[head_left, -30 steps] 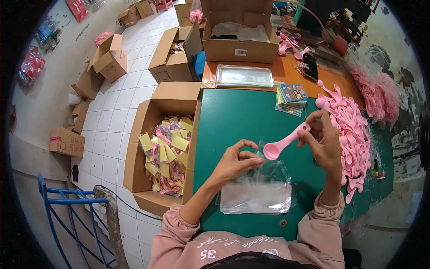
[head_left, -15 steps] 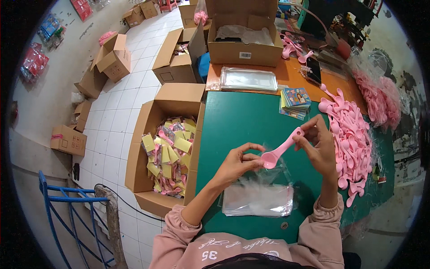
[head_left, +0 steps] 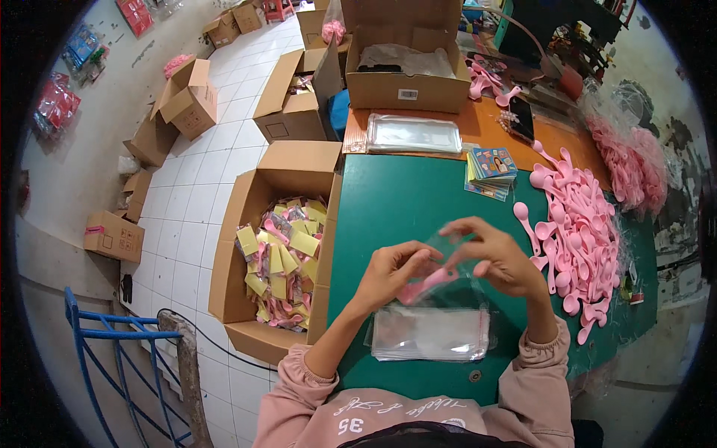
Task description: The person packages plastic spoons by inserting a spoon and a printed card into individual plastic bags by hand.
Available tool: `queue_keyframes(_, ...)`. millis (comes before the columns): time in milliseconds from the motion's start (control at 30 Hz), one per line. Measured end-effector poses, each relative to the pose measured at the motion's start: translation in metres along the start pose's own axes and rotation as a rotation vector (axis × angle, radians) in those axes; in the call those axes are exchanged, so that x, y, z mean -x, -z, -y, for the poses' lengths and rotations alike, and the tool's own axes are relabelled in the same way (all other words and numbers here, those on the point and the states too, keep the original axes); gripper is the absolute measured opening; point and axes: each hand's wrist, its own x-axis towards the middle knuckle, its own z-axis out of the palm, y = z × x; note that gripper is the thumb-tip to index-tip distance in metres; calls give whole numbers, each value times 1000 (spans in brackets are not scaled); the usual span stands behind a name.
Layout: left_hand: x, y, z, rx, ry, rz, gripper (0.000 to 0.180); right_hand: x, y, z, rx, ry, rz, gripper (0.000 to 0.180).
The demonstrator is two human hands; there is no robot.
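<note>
One pink spoon (head_left: 433, 281) shows through a thin clear bag (head_left: 464, 288), just beyond the stack of clear sleeves (head_left: 431, 336); glare hides whether it lies fully inside. The left hand (head_left: 398, 275) pinches the bag around the spoon's bowl end, thumb against bent fingers. The right hand (head_left: 499, 257) is half spread at the bag's other side, thumb apart from the fingers; whether it grips the film I cannot tell. The spoon looks like light, stiff, smooth plastic, likely slippery but hard to break, and best taken by its handle. The film seems limp, clingy and easy to crease, so its edge is the place to pinch.

Right of the stack lies a heap of spoons (head_left: 579, 231), no lettering discernible. Well beyond it, a carton (head_left: 366, 88) bears a white barcode label (head_left: 408, 95); nearer, printed cards (head_left: 489, 168) carry print too small to read. White script and figures cross the sweatshirt (head_left: 314, 414), on the stack's near side.
</note>
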Motion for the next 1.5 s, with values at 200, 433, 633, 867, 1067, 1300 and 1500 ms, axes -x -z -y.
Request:
queue_keyframes(200, 8, 1, -17, 190, -143, -29, 23, -23, 56, -78, 157, -205, -337, 53)
queue_keyframes(433, 10, 7, -9, 249, -353, 55, 22, -19, 64, -154, 865, -505, -632, 31)
queue_keyframes(633, 1, 1, -16, 219, -226, -136, 22, -20, 91, -123, 705, -268, -629, 7)
queue_keyframes(867, -7, 4, -21, 210, -152, -210, 22, -26, 39, 35, 9, -184, -337, 9)
queue_keyframes(1067, -3, 8, -16, -18, -59, -120, 23, -18, 35, 52, 376, -59, -178, 14)
queue_keyframes(1300, 2, 6, -29, -64, -101, -38, 24, 0, 32, 60, 472, -131, -162, 14)
queue_keyframes(1500, 4, 2, -35, -199, -45, -73, 24, 0, 31, 66, 497, -96, -150, 12)
